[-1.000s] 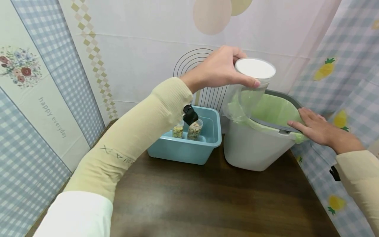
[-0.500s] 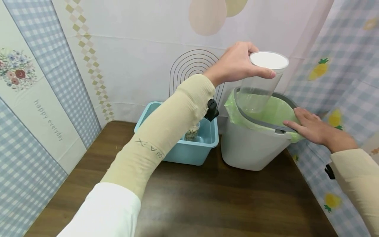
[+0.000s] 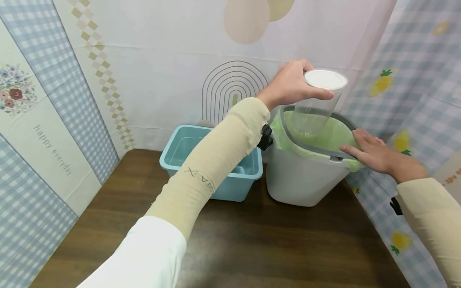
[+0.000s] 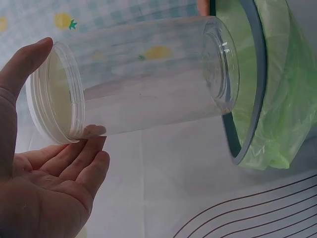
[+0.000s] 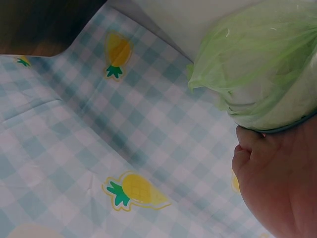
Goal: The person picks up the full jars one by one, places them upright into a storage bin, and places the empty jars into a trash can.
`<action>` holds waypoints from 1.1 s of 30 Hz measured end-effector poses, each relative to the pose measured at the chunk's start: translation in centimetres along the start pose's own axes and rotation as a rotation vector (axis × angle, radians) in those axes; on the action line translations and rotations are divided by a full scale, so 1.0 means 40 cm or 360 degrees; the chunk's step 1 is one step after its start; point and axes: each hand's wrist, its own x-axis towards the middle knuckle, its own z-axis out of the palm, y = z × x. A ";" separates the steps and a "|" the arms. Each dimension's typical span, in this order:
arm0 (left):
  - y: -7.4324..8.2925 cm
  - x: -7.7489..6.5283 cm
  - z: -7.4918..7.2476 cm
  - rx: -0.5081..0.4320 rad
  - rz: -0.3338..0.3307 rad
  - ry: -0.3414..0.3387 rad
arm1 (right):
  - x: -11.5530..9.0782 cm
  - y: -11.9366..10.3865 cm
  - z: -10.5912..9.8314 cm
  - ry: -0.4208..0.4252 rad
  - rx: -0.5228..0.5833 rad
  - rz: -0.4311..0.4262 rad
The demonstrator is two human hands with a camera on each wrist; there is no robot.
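Observation:
My left hand (image 3: 293, 84) grips a clear plastic jar (image 3: 312, 114) near its white lid (image 3: 325, 79), thumb and fingers on opposite sides. No contents show inside the see-through wall in the left wrist view. The jar is nearly upright, slightly tilted, with its lower end inside the mouth of a light grey trash bin (image 3: 306, 180). A green bag (image 3: 335, 134) lines the bin and folds over its dark grey rim. Laid over the rim's right side is my right hand (image 3: 376, 154), its thumb straight along the edge. Some of its fingers are hidden in the head view.
Left of the bin stands a light blue plastic tub (image 3: 230, 195), partly covered by my left sleeve. Both stand on a dark wooden table (image 3: 252, 244). Patterned cloth (image 3: 162, 80) hangs behind, and checked cloth (image 3: 403, 100) closes in the right side.
My left hand has carried the jar right, then down into the bin's mouth. The small containers of food pieces in the tub are now covered by my arm. The right hand stays on the rim.

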 end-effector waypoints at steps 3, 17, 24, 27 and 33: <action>-0.008 0.002 0.015 -0.0022 -0.0004 -0.0014 | -0.001 -0.004 0.000 -0.0002 0.0000 -0.0004; -0.086 -0.018 0.106 -0.0053 -0.0003 -0.0086 | 0.007 -0.019 0.003 0.0029 -0.0015 -0.0017; -0.137 -0.039 0.146 -0.0043 -0.0016 -0.0060 | 0.015 -0.021 0.001 0.0037 -0.0023 -0.0030; -0.155 -0.047 0.159 -0.0005 -0.0049 -0.0073 | 0.015 -0.023 -0.002 0.0037 -0.0023 -0.0034; -0.171 -0.072 0.171 -0.0024 -0.0173 -0.0113 | 0.013 -0.024 -0.012 0.0039 -0.0032 -0.0032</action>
